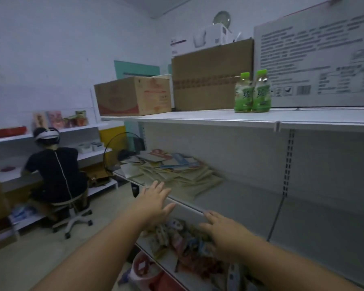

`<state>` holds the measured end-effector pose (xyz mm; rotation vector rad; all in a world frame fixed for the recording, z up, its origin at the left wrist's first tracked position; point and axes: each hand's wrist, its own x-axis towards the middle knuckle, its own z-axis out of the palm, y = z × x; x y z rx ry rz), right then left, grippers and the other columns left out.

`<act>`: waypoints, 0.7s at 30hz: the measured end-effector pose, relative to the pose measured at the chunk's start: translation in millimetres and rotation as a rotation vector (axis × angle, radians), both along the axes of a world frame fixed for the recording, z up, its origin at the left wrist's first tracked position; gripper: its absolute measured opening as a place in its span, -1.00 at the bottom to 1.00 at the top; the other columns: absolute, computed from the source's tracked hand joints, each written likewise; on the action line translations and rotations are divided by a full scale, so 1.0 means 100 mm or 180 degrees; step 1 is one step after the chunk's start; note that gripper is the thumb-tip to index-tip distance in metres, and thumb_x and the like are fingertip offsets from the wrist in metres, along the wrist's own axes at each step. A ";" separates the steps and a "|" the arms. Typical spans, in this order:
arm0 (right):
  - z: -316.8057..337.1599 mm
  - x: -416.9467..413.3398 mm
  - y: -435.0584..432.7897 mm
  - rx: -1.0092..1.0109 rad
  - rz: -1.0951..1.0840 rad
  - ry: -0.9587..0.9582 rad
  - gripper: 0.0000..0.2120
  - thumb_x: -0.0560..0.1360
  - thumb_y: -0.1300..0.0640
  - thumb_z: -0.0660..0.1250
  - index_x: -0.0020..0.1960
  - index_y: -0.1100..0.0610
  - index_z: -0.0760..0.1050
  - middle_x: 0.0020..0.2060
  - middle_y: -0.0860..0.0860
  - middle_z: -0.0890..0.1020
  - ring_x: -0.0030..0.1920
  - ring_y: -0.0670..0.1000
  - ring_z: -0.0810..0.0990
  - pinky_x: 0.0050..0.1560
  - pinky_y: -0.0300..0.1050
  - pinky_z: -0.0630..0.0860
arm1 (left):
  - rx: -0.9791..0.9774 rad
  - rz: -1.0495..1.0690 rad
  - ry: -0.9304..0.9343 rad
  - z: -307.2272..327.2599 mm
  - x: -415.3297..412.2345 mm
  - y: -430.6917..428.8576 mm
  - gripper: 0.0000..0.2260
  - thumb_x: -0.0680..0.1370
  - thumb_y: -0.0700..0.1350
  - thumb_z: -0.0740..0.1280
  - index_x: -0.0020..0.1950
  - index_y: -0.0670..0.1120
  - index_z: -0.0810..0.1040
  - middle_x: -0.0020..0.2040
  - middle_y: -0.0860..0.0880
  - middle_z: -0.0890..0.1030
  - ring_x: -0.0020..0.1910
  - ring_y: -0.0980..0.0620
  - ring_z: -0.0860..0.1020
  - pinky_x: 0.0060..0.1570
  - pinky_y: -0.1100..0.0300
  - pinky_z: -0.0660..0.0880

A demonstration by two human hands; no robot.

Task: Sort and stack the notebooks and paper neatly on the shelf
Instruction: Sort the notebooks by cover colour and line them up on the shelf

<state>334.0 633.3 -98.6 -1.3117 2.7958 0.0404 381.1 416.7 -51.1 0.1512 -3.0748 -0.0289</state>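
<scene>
Head view: the top shelf (198, 118) carries two closed cardboard boxes (135, 95), contents hidden, and two green bottles (253, 91) to their right. On the middle shelf (250, 196), notebooks and paper (177, 170) lie in a loose, untidy pile toward the far left. Snack packets (183, 242) litter the shelf below. The left hand (153, 203) hovers just short of the pile and the right hand (221, 227) over the packets, both with fingers straight, holding nothing. A seated person (57, 173) works far left.

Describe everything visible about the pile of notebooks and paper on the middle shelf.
The pile of notebooks and paper lies flat in a loose, untidy heap at the left end of the middle shelf. Tan covers fan out askew in front; blue, white and red-printed ones overlap behind. The left hand, fingers straight, reaches toward its front edge; contact is unclear.
</scene>
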 end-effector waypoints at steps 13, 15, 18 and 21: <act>0.12 -1.48 -1.58 -0.0167 0.0330 -0.0029 -0.55 0.58 0.00 0.16 0.42 0.15 0.28 0.49 0.14 0.14 0.46 0.16 0.14 0.42 0.07 0.23 | -0.0074 0.0544 -0.0083 0.17 -0.80 -1.32 -0.47 0.61 0.20 0.04 0.54 0.06 0.08 0.58 0.02 -0.03 0.55 0.03 -0.12 0.50 0.02 -0.09; 0.17 -1.74 -1.77 -0.0224 0.0358 -0.0092 -0.57 0.57 -0.01 0.16 0.38 0.16 0.31 0.46 0.14 0.20 0.42 0.18 0.21 0.38 0.08 0.28 | -0.0056 0.0560 0.0003 0.26 -1.00 -1.48 -0.46 0.61 0.19 0.06 0.55 0.05 0.08 0.57 0.03 0.02 0.55 0.05 -0.06 0.49 0.07 -0.05; 0.21 -2.12 -2.05 -0.0759 0.0206 -0.0217 -0.66 0.54 0.04 0.15 0.27 0.11 0.38 0.26 0.13 0.44 0.22 0.17 0.43 0.16 0.00 0.47 | 0.0007 0.0492 0.0058 0.22 -1.24 -1.65 -0.44 0.60 0.17 0.11 0.55 0.06 0.05 0.56 0.06 0.08 0.54 0.07 0.00 0.48 0.14 0.00; 0.15 -2.33 -2.27 -0.1038 -0.0062 -0.0357 -0.71 0.53 0.06 0.13 0.20 0.09 0.43 0.11 0.11 0.51 0.04 0.14 0.53 -0.04 -0.09 0.48 | -0.0143 0.0273 -0.0243 0.08 -1.41 -1.80 -0.46 0.61 0.12 0.13 0.55 0.06 0.05 0.56 0.05 0.08 0.54 0.06 -0.01 0.48 0.14 -0.01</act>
